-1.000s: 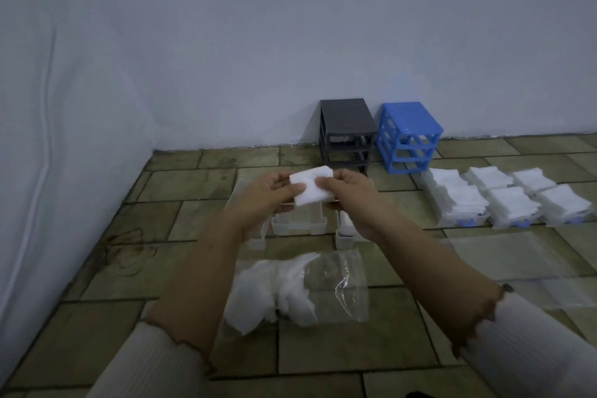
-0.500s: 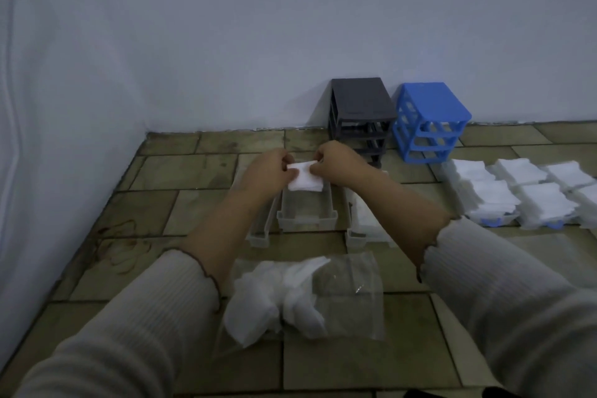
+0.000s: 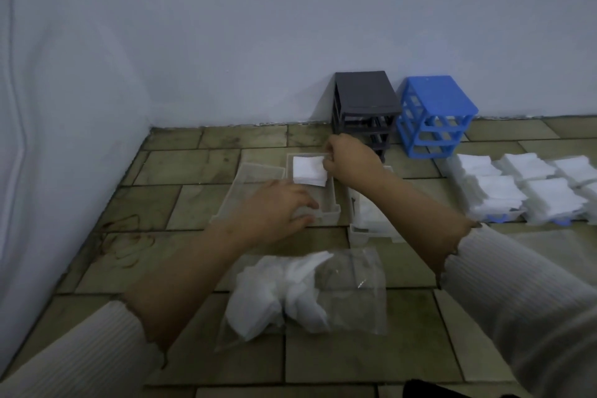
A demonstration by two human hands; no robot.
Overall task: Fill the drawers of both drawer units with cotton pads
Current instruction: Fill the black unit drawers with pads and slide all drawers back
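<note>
Right hand (image 3: 350,160): pinches white square cotton pad stack (image 3: 308,170) over translucent plastic drawer (image 3: 331,203); lower flat, corners squared. Left hand (image 3: 277,210): relaxed, steadying near rim.

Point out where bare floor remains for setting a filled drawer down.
Bare tiles lie left of the clear plastic drawers toward the white side wall, and in front of the clear plastic bag of cotton pads. Crowded: right side, where white pad stacks fill the floor below the blue drawer frame.
</note>
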